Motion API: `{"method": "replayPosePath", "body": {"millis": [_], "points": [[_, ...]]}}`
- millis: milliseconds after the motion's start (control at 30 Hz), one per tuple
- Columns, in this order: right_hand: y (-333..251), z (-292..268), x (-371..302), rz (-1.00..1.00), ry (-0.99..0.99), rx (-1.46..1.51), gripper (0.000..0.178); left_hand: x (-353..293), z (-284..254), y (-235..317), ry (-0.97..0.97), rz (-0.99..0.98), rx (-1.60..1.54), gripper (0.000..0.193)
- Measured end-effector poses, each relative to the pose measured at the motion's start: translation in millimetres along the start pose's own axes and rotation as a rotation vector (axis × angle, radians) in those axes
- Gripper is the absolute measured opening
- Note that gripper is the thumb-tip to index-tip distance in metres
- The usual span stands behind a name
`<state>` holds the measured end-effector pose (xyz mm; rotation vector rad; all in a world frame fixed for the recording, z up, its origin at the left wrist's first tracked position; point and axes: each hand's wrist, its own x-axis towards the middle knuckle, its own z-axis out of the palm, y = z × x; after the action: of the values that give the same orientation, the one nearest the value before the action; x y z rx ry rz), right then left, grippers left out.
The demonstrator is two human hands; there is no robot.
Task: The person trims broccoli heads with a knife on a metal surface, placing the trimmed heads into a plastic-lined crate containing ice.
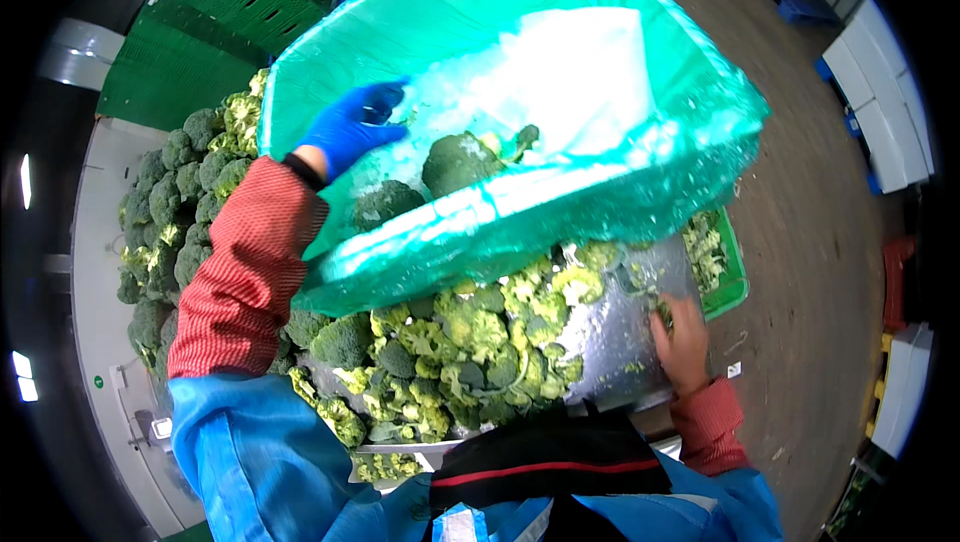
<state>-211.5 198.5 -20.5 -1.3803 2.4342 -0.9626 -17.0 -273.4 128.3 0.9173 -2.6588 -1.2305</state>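
My left hand (350, 127), in a blue glove, is over a crate lined with green plastic film (400, 32). Its fingers are spread and hold nothing. Just beyond the fingertips, inside the liner, lie a large broccoli head (458, 164) and a second broccoli head (387, 204). My bare right hand (684, 340) rests low over the right end of a metal work surface (620, 347). Its fingers are curled in, with a small dark green bit at the thumb; what they hold is too small to make out. Loose broccoli florets (480, 337) cover the surface between my arms.
A big pile of broccoli heads (180, 182) stands on the left, beside green plastic crates (240, 2). A green crate of trimmings (712, 262) sits below the surface's right edge. White boxes (880, 102) stand on blue pallets across the floor.
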Motion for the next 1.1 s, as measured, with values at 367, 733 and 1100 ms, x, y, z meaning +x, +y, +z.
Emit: {"method": "replayPosePath", "body": {"millis": [367, 733, 1100], "points": [[-2, 27, 23, -0.011, -0.113, 0.099, 0.022, 38, 69, -24, -0.281, 0.078, 0.272, 0.118], [-19, 36, 11, 0.021, -0.142, 0.099, 0.017, 43, 109, -8, 0.094, -0.011, 0.421, 0.113], [-37, 12, -12, 0.204, -0.011, 0.266, 0.013, 44, 29, 25, 0.159, -0.152, -0.403, 0.086]]}}
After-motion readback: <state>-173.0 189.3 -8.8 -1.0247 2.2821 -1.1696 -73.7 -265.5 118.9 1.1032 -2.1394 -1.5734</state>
